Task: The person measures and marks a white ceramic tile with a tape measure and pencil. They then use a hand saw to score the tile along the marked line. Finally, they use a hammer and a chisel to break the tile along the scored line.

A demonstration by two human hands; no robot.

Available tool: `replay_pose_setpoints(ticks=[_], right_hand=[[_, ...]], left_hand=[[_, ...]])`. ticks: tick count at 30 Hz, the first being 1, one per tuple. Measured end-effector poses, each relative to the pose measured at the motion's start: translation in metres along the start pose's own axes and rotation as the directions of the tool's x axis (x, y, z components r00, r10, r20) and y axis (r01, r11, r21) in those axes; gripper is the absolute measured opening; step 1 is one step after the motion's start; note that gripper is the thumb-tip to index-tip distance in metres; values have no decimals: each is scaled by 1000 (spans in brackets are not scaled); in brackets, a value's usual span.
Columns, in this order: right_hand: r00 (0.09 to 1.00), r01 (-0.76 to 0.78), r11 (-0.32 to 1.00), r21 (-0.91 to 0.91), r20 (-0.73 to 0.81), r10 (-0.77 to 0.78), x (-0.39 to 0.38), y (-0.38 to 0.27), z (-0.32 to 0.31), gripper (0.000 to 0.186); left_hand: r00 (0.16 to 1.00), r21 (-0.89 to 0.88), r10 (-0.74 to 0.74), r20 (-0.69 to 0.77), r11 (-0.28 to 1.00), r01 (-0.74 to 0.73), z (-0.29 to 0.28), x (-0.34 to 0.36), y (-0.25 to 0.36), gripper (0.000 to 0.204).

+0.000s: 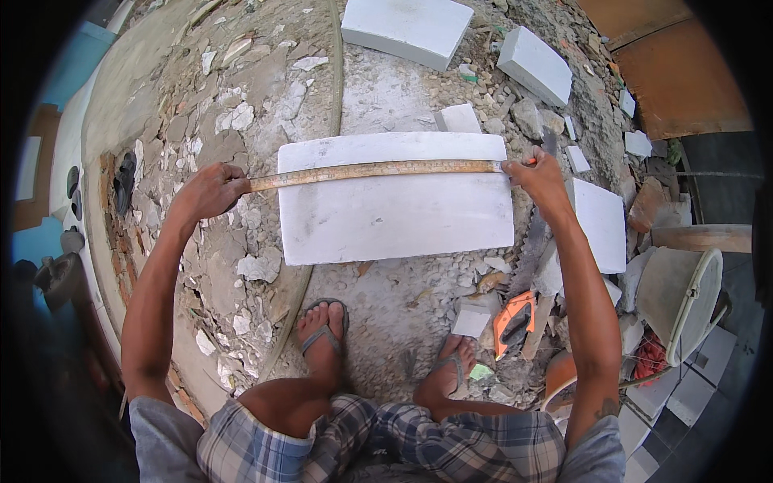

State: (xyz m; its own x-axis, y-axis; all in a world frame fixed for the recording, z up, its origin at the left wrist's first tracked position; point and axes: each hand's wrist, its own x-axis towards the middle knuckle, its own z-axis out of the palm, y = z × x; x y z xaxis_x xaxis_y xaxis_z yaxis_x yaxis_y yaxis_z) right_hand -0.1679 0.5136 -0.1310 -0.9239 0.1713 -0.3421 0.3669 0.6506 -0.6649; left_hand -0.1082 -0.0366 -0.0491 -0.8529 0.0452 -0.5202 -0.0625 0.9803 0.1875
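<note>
A worn yellow tape measure (378,169) is stretched lengthwise across the top of a white lightweight block (394,213) lying flat on the rubble. My left hand (216,191) is closed around the tape on the left, a little beyond the block's left end; whatever else it holds is hidden. At the block's right end, my right hand (538,175) pinches the tape's other end, and a small orange bit shows between its fingers. Below that hand, a handsaw with an orange handle (514,324) lies with its toothed blade pointing away from me.
More white blocks (407,30) lie at the far side and to the right (597,225). A hose (336,72) runs along the ground left of the block. Broken chunks (259,266) cover the ground. A pale bucket (684,302) lies tipped at the right.
</note>
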Motion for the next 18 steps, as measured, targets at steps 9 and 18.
replay_pose_setpoints(ticks=[9,18], right_hand=[[993,15,996,87,118,-25,-5,9,-8,34],[996,90,989,113,-23,-88,-16,-1,-13,27]], left_hand=[[1000,-4,3,19,1000,-3,0,-6,1,34],[999,16,-9,32,1000,8,-1,-6,0,34]])
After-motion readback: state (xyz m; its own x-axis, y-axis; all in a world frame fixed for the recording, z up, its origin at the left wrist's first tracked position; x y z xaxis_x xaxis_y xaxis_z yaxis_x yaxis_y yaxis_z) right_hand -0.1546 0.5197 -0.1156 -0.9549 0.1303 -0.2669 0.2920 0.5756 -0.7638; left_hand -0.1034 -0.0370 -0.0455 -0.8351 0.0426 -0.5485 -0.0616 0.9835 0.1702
